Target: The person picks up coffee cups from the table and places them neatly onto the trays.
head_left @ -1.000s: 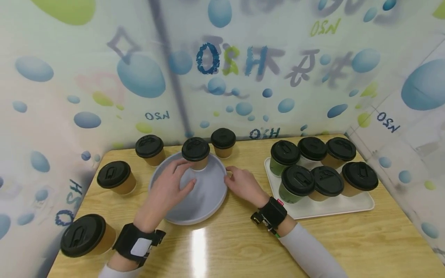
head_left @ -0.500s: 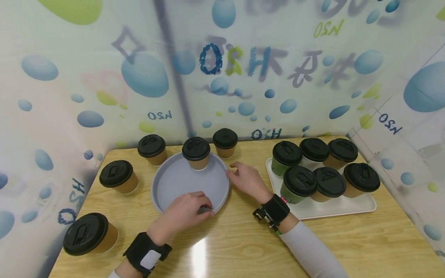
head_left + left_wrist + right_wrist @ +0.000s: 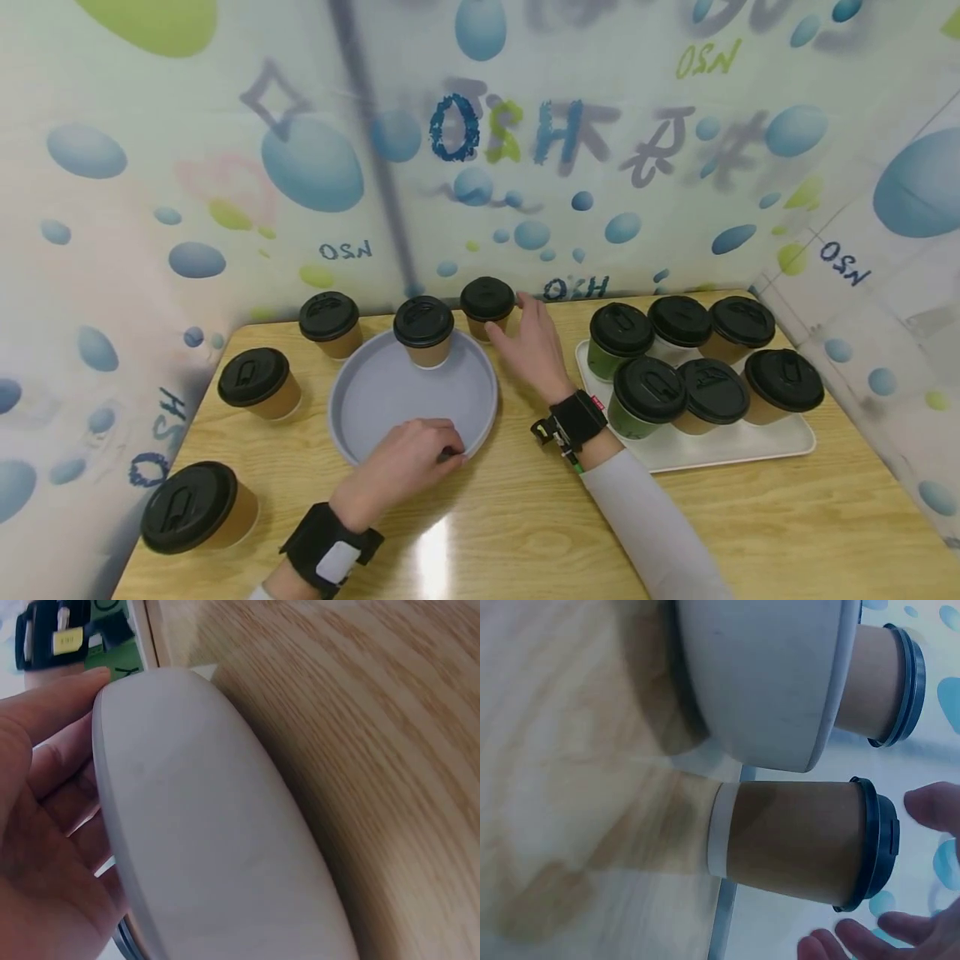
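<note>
A wall covering printed with blue and green bubbles closes in a pale wooden desk (image 3: 675, 533) on three sides. Near the middle of the desk lies a round grey tray (image 3: 390, 400), and one black-lidded paper cup (image 3: 424, 332) stands inside it at the far edge. The left hand (image 3: 401, 467) grips the tray's near rim — fingers curled over the edge, as the left wrist view shows the palm against the tray's outer wall (image 3: 210, 847). The right hand (image 3: 531, 343) is spread, fingers loose, around a brown cup (image 3: 487, 307) standing on the desk just behind the tray; in the right wrist view the fingertips (image 3: 937, 806) sit near its lid, not closed on it. Three more cups stand on the desk to the left, and a white tray (image 3: 720, 446) at the right carries six lidded cups.
</note>
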A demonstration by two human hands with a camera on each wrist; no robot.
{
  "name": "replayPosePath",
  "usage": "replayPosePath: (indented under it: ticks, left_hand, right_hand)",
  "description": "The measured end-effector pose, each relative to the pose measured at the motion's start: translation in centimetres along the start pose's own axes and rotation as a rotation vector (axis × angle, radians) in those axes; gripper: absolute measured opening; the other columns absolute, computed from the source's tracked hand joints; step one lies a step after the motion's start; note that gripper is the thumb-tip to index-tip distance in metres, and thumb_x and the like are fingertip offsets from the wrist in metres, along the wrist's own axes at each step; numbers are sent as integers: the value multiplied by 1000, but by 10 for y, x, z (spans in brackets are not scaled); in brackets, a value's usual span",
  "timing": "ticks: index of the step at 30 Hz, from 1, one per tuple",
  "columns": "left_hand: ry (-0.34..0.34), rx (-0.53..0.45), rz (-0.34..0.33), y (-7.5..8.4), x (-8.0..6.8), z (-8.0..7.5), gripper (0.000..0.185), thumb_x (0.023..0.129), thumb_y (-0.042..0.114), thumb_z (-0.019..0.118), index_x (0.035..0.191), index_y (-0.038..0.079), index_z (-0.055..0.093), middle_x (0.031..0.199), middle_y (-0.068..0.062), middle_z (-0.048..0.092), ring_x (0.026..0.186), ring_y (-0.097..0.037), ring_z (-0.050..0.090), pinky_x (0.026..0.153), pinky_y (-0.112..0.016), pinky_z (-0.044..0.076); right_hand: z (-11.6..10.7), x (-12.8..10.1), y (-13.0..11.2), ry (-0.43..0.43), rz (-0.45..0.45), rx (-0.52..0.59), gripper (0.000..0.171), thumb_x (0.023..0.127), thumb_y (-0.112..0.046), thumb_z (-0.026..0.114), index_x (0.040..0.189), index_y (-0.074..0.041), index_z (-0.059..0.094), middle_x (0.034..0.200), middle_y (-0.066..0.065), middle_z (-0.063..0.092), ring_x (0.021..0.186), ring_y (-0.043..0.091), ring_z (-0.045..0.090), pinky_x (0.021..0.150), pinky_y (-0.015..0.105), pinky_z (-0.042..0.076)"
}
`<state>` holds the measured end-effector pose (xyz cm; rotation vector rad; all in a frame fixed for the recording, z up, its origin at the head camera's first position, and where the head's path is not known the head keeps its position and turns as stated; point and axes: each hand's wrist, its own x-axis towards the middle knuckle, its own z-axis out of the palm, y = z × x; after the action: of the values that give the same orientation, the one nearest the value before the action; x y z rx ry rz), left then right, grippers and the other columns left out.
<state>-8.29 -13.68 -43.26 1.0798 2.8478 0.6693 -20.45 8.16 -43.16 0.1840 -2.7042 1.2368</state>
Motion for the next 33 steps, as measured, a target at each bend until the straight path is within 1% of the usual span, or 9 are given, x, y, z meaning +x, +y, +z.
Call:
replayPosePath:
  ticks: [3, 5, 7, 12, 18, 23, 28, 33]
  left_hand:
    - [13, 12, 3, 1, 1, 2, 5, 91, 19, 81, 88, 15, 79, 86, 8, 69, 77, -6, 67, 67, -26, 56]
    - [20, 14, 0, 2, 2, 3, 5, 91, 18, 81, 88, 15, 79, 86, 8, 69, 77, -7, 67, 67, -26, 56]
    - [25, 18, -2, 3, 3, 4, 4, 91, 18, 81, 88, 15, 79, 85, 8, 69, 77, -7, 67, 67, -26, 56]
    - [25, 21, -15, 4, 5, 4, 5, 91, 20, 81, 88, 16, 80, 85, 9, 69, 77, -7, 67, 67, -26, 56]
    - [4, 4, -35, 4, 7, 2, 4, 92, 19, 80, 91, 15, 81, 86, 8, 70, 78, -7, 67, 67, -26, 56]
    - [18, 9, -29, 5, 7, 2, 5, 92, 19, 81, 90, 15, 81, 87, 8, 70, 78, -8, 68, 67, -27, 56]
    - [20, 5, -33, 5, 7, 3, 5, 92, 20, 81, 89, 16, 80, 86, 8, 70, 78, -8, 68, 66, -27, 56]
    - [18, -7, -46, 5, 7, 3, 5, 92, 20, 81, 89, 16, 80, 85, 9, 69, 78, -7, 68, 66, -26, 56]
  right_hand:
    - [2, 9, -3, -1, -19, 30, 85, 98, -47, 66, 160, -3, 30, 155, 25, 39, 138, 41, 45, 110, 55, 41]
    - [4, 14, -3, -8, -30, 41, 89, 97, -49, 68, 162, -5, 27, 159, 24, 34, 142, 41, 41, 112, 55, 38]
    - [5, 20, -3, -24, -40, 49, 92, 96, -49, 70, 163, -6, 24, 162, 23, 30, 145, 41, 37, 115, 55, 36]
    - [9, 32, 0, -77, -37, 52, 100, 92, -47, 75, 165, -7, 19, 164, 23, 26, 148, 41, 33, 116, 56, 34]
    - [15, 39, 2, -126, -27, 51, 106, 89, -46, 78, 165, -7, 14, 165, 24, 23, 148, 42, 33, 116, 55, 35]
    - [17, 43, 4, -143, -23, 43, 104, 90, -44, 78, 165, -6, 16, 163, 26, 25, 146, 43, 38, 115, 54, 38]
    - [14, 43, 4, -142, -19, 42, 100, 91, -43, 77, 164, -6, 19, 161, 26, 27, 143, 43, 41, 114, 54, 39]
    - [7, 37, -1, -112, -30, 81, 98, 91, -43, 77, 164, -7, 22, 162, 23, 27, 143, 42, 41, 114, 56, 38]
